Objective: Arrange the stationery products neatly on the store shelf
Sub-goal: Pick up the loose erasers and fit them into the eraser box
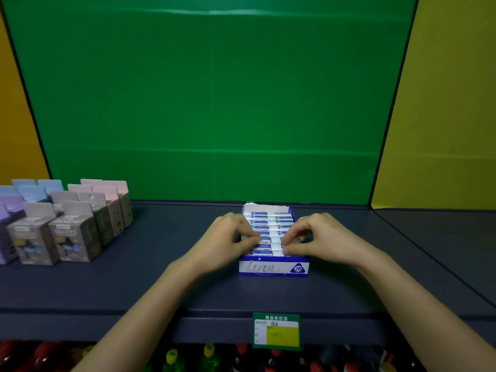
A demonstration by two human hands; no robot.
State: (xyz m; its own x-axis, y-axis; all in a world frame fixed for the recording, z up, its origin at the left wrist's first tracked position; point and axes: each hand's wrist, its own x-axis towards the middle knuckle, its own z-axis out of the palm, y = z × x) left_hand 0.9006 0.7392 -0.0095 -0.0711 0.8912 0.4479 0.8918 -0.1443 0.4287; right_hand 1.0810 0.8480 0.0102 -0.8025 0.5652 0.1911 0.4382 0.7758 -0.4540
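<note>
Left hand (228, 238): fingers curled, tips pinching the left ends of the small blue-and-white packets (271, 222) in the front rows. Right hand (319, 236): same posture, mirrored, thumb and fingertips pinching the right ends of the same rows. The hands meet the packets from opposite sides, probably to square the rows so they stand even; which packet each fingertip holds is too blurred to tell. The packets stand on edge in rows, front to back, inside an open blue-and-white cardboard display box (273, 268) with a "2B" triangle on its front wall. The box sits on the dark grey-blue shelf board (161, 285), near the middle and set back from the front lip, directly behind the green-and-yellow price label (276, 330) clipped to the edge, so product and label appear matched. Well apart on the left stand grey and pastel cartons with hang tabs (72, 237), already in ranks. Green back panel (209, 89) behind; bottles (171, 357) on the level below.
</note>
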